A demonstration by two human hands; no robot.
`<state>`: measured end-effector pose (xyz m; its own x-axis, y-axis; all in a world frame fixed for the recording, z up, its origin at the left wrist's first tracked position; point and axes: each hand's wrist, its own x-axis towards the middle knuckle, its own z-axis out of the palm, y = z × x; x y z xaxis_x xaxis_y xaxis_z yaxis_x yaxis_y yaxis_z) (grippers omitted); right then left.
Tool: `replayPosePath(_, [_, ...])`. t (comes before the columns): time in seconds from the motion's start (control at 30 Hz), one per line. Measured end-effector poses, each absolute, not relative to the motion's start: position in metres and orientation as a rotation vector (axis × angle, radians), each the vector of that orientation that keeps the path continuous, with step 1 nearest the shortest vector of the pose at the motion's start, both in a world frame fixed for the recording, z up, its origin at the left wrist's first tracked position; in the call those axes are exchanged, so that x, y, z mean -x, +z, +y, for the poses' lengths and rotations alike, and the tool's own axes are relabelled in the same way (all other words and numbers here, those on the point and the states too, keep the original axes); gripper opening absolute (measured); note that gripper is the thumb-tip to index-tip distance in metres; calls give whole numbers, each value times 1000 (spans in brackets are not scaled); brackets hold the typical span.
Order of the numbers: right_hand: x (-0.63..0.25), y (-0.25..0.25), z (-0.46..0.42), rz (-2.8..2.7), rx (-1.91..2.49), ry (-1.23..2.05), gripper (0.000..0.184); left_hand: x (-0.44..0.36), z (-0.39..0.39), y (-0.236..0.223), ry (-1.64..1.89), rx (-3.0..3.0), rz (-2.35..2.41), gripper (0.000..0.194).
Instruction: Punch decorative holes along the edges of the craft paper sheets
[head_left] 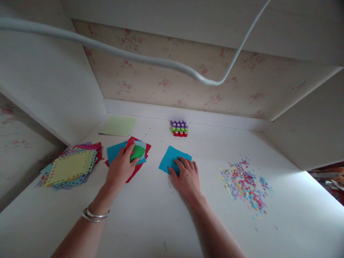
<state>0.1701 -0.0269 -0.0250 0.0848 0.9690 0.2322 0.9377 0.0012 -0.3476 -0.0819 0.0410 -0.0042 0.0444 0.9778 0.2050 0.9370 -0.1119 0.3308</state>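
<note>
My left hand (122,163) is closed around a rounded green plastic object (138,152), whose exact kind I cannot make out. It rests over a loose pile of red paper (133,174) and blue paper (114,152), some of the red with jagged edges. Flat on the table to the right lies a single blue paper square (168,159). My right hand (187,175) presses on its lower right part, fingers apart and thumb near the lower edge. Two silver bangles (95,214) circle my left wrist.
A stack of hole-edged coloured sheets (68,166) lies at left, with pale green sheets (118,125) behind. Small purple, green and red punches (180,128) stand in rows near the back wall. Confetti (245,182) is scattered at right. A white cable (161,61) hangs across the top.
</note>
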Motion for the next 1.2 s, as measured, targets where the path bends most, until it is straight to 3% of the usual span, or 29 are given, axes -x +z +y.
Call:
replayPosePath(0.1, [-170,-26,-27,-1878,1954,106,40,82,40,0,586,-2148,2046,64])
replayPosePath(0.33, [-171,-27,-27,-1884,1941,88,40,89,41,9,639,-2136,2247,56])
replayPosePath(0.57, [-172,-28,-26,-1885,1946,82,41,85,40,2,310,-2338,2202,39])
replayPosePath(0.97, [-169,-19,-30,-1896,1940,61,39,76,41,3,376,-2301,2302,53])
replayPosePath(1.2, [-172,-28,-26,-1898,1951,73,40,79,45,6,403,-2193,2329,44])
